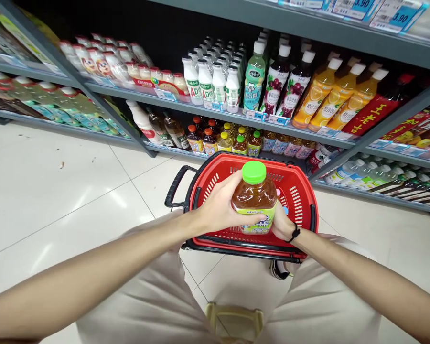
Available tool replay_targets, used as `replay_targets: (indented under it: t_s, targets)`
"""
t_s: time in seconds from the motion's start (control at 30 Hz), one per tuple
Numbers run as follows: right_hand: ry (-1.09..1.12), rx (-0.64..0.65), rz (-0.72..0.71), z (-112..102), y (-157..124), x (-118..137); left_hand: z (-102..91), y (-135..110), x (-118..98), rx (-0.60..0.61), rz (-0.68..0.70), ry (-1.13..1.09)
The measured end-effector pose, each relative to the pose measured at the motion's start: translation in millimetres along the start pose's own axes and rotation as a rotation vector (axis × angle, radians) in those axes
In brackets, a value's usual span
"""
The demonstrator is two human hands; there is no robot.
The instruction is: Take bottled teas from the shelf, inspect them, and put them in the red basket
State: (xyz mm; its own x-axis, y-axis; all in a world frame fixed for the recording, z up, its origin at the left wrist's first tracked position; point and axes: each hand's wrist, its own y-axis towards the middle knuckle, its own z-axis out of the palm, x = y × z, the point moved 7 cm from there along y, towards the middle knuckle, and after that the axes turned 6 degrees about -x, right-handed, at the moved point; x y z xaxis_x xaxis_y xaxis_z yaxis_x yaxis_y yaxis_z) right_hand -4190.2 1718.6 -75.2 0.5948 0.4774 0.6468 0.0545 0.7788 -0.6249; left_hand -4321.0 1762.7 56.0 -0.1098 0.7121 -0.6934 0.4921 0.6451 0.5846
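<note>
A bottle of brown tea [255,199] with a bright green cap and a yellow-green label is held upright above the red shopping basket [301,191]. My left hand [222,205] wraps round the bottle's left side, with the thumb across the label. At the bottle's lower right is my right hand [281,222], closed against it, its fingers mostly hidden behind. A black band circles the right wrist. Inside the basket, small pink and blue bits show beside the bottle; what they belong to is hidden.
Grey shelves [215,109] run across in front, bearing white milk drink bottles [218,79], orange juice bottles [315,93] and small tea bottles [224,142] low down. The basket's black handle [177,184] sticks out left. A pale stool [234,313] shows between my legs on the tiled floor [75,191].
</note>
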Motion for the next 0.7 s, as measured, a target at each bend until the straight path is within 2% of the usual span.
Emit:
replay_targets:
  t_s: [0.23,0.47,0.7]
  targets:
    - [0.003,0.01,0.092,-3.2,-4.5,-10.6,3.4,-5.1,7.0,0.028,-0.056,0.023]
    - [0.015,0.007,0.101,1.1,-3.8,-6.1,6.1,-5.5,17.6,0.062,-0.158,0.007]
    - [0.0,0.068,0.093,1.3,-3.5,-5.7,10.2,-1.9,19.0,0.084,-0.18,-0.009]
